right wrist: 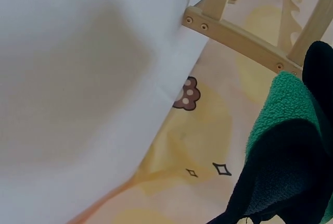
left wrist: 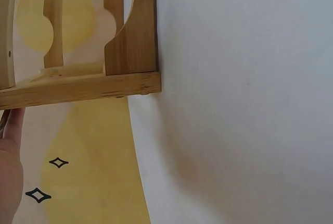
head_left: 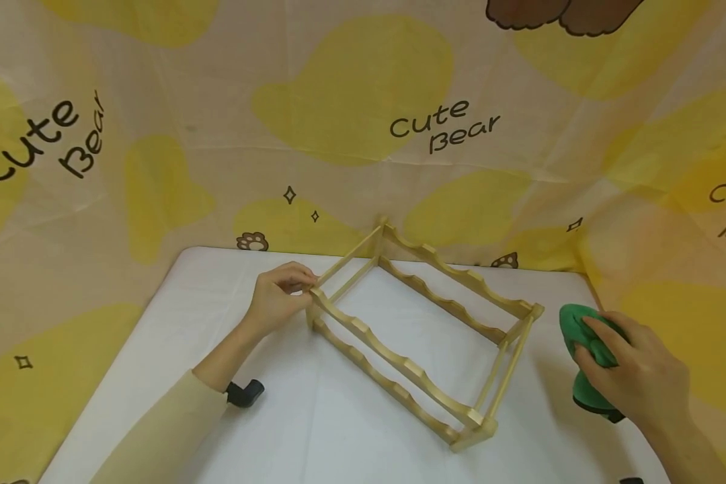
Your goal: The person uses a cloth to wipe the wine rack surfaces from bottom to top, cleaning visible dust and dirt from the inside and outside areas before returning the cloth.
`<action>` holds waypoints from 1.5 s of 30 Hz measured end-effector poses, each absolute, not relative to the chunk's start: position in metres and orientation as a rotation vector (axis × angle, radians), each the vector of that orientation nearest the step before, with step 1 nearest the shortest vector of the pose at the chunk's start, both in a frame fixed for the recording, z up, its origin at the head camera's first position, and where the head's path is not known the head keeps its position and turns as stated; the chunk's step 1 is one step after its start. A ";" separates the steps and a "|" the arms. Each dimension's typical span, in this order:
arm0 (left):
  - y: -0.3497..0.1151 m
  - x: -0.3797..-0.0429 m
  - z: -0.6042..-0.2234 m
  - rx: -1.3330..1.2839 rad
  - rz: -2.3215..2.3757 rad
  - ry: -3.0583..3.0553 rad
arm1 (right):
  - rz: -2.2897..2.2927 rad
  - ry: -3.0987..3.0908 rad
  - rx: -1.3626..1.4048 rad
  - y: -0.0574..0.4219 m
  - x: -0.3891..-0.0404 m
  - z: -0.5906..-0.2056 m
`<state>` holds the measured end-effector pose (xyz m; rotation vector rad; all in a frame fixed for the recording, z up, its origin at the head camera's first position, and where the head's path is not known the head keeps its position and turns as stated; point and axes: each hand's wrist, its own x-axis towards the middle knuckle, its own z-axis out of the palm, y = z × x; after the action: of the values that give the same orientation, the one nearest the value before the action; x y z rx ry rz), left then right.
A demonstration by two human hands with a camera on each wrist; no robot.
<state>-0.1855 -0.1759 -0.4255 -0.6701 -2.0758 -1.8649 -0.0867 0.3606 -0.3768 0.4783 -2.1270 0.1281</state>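
A light wooden rack (head_left: 413,369) with scalloped rails stands at an angle on the white table. At its left corner, my left hand (head_left: 278,299) pinches the frame between thumb and fingers. The left wrist view shows the fingers (left wrist: 13,130) against the end bar of the rack (left wrist: 83,89). Off the rack's right end, my right hand (head_left: 647,370) grips a bunched green cloth (head_left: 581,329), held apart from the wood. Close up in the right wrist view, the cloth (right wrist: 283,101) has a fuzzy green face and deeply shadowed folds; that hand's fingers are hidden there.
The white table (head_left: 266,430) runs back to a yellow-patterned fabric backdrop (head_left: 351,87), which also rises at both sides. Beside the left forearm shows a bent black piece (head_left: 247,394). Another dark piece (head_left: 631,480) peeks in at the bottom right edge.
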 end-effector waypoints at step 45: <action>-0.164 -0.246 -0.425 -0.476 -1.405 -2.213 | 0.170 -2.264 0.438 0.366 -0.087 -0.386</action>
<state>-0.2461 -0.1643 -0.4253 -0.4756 -2.2135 -1.4048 -0.0869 0.3658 -0.3858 0.4377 -2.2644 0.1700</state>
